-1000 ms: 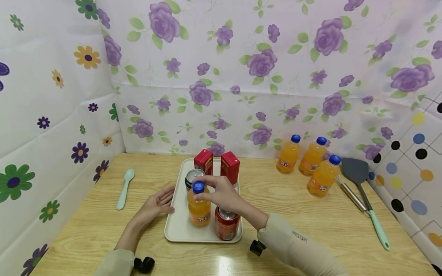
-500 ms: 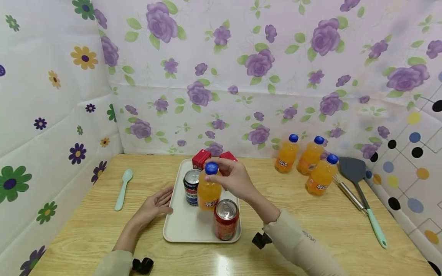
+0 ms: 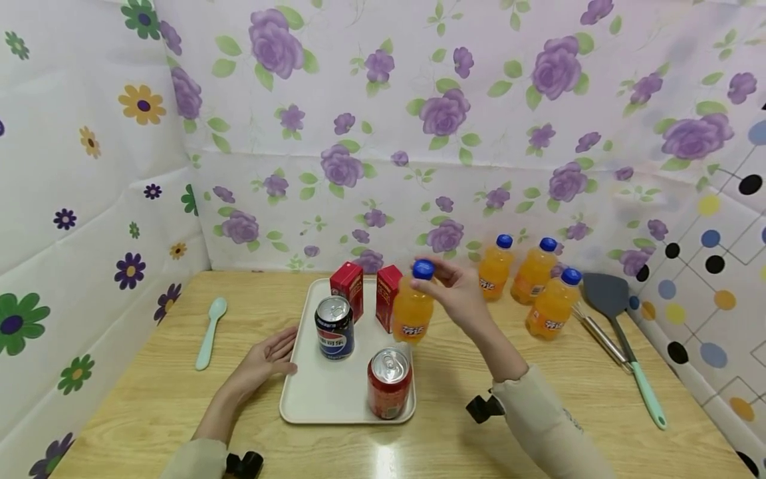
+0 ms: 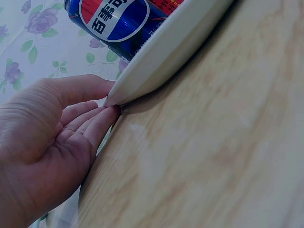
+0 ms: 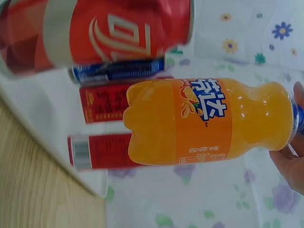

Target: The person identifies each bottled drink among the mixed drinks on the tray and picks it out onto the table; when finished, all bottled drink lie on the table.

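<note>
My right hand point(image 3: 457, 293) grips an orange soda bottle point(image 3: 413, 313) by its blue-capped neck and holds it upright, raised over the right edge of a cream tray point(image 3: 335, 402). In the right wrist view the bottle point(image 5: 190, 121) hangs in front of two red cartons. My left hand point(image 3: 263, 359) rests against the tray's left edge, its fingers fairly straight, with thumb and fingertips at the rim point(image 4: 156, 59). On the tray stand a dark blue cola can point(image 3: 335, 329), a red cola can point(image 3: 389, 382) and two red cartons point(image 3: 347, 286).
Three more orange soda bottles point(image 3: 547, 306) stand at the back right. Beside them lie a whisk point(image 3: 601, 336) and a spatula with a mint handle point(image 3: 646, 392). A mint spoon point(image 3: 211, 332) lies left of the tray. Flowered sheets point(image 3: 389, 133) hang behind the table.
My right hand has lifted the orange soda bottle off the tray's middle and carried it right and back, uncovering the blue can and cartons. The left hand stays at the tray's edge.
</note>
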### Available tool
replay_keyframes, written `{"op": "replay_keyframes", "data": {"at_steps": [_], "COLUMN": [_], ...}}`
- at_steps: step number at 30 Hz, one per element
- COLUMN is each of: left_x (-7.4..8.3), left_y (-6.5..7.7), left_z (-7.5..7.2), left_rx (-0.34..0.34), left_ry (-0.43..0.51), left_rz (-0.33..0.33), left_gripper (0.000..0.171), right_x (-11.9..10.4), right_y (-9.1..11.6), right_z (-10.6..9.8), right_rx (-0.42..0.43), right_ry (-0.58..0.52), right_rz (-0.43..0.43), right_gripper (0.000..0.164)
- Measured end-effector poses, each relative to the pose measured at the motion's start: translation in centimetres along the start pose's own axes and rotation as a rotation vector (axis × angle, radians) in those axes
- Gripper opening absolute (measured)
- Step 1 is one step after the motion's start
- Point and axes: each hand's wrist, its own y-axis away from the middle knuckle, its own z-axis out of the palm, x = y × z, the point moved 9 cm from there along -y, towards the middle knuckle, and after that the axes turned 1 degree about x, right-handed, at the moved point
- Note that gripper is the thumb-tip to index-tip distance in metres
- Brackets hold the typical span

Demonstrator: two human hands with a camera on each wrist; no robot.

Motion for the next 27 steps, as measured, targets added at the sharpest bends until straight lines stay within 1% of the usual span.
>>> {"op": "replay_keyframes", "data": {"at_steps": [3, 6, 9, 12, 16, 21, 24, 27], "left_x": [0.1, 0.0, 0.0, 0.0, 0.0, 0.0, 0.1, 0.2], "left_y": [0.1, 0.1, 0.1, 0.2, 0.2, 0.2, 0.3, 0.3], "left_z": [-0.1, -0.1, -0.2, -0.1, -0.1, -0.2, -0.2, -0.1], "left_rx": [-0.004, 0.003, 0.009, -0.005, -0.006, -0.006, -0.005, -0.010], "left_ry": [-0.009, -0.005, 0.002, -0.005, -0.007, -0.006, -0.005, -0.003], "left_rz": [0.008, 0.005, 0.001, 0.014, 0.020, 0.020, 0.021, 0.027], "left_gripper": [0.087, 0.087, 0.087, 0.087, 0.087, 0.088, 0.087, 0.086], "right_x": [0.4, 1.1, 2.0, 3.1, 4.6, 6.7, 8.0, 9.0], "right_y": [0.2, 0.4, 0.7, 1.0, 1.4, 2.2, 2.6, 2.9], "right_z": [-2.4, -4.9, -7.4, -10.0, -13.0, -15.7, -16.9, -17.8], "right_rx": [0.053, 0.109, 0.169, 0.240, 0.329, 0.418, 0.462, 0.518], "right_ry": [0.021, 0.035, 0.079, 0.130, 0.167, 0.184, 0.179, 0.180], "right_rz": [-0.016, -0.013, 0.001, 0.028, 0.089, 0.194, 0.248, 0.277], "right_gripper": [0.041, 0.042, 0.041, 0.041, 0.047, 0.052, 0.052, 0.049]}}
